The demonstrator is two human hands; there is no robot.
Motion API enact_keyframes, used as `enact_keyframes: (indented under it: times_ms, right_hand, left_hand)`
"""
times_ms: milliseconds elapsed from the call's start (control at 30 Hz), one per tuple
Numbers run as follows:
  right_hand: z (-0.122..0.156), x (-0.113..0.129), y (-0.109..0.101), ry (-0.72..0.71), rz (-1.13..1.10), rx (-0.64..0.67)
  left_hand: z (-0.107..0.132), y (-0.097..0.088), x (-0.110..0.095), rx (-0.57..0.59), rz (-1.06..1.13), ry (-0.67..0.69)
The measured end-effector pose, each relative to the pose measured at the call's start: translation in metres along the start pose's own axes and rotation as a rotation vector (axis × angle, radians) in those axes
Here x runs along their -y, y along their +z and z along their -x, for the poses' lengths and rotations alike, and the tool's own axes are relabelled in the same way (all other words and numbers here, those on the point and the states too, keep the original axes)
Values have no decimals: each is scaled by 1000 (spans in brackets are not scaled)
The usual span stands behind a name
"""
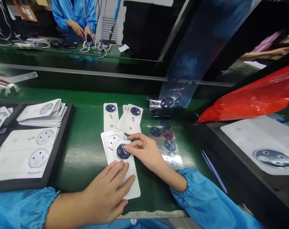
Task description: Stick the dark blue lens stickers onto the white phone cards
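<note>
A white rounded panel (132,187) lies on the green bench in front of me, with a dark octagonal sticker (122,152) near its far end. My left hand (108,190) rests flat across the panel, fingers spread. Thumb and bent index finger of my right hand (144,149) close in at the sticker's right edge, the thumb touching it; anything tiny between them is hidden. Partly beneath this panel are other white panels (106,144), one showing a pale octagon. Beyond them lie several panels with dark octagons (133,122). To the right is a clear sheet (176,156) bearing dark octagonal stickers.
At left, a black tray (60,143) holds stacked white panels (43,114). Blue tweezers (214,171) lie at right, beside a dark box with another panel (240,133) on top. A red bag (249,92) hangs over it. Across the bench, a person in blue (74,19) handles small parts.
</note>
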State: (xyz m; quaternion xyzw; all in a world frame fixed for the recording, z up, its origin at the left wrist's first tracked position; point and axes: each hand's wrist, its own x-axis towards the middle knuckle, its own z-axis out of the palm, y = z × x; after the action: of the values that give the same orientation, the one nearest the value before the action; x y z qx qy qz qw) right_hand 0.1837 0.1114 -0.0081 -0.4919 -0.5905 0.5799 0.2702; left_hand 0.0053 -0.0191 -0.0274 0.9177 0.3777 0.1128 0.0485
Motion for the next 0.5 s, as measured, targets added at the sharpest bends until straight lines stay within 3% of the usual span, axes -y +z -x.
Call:
enact_keyframes:
  times_ms: [200, 400, 500]
  right_hand:
    - [6, -4, 3, -135, 136, -25]
    - [7, -9, 8, -688, 601, -84]
    - [5, -9, 10, -807, 817, -124]
  left_hand:
    - [0, 0, 1, 15, -12, 1]
    - [0, 0, 1, 2, -10, 10]
    - [0, 0, 1, 0, -20, 15]
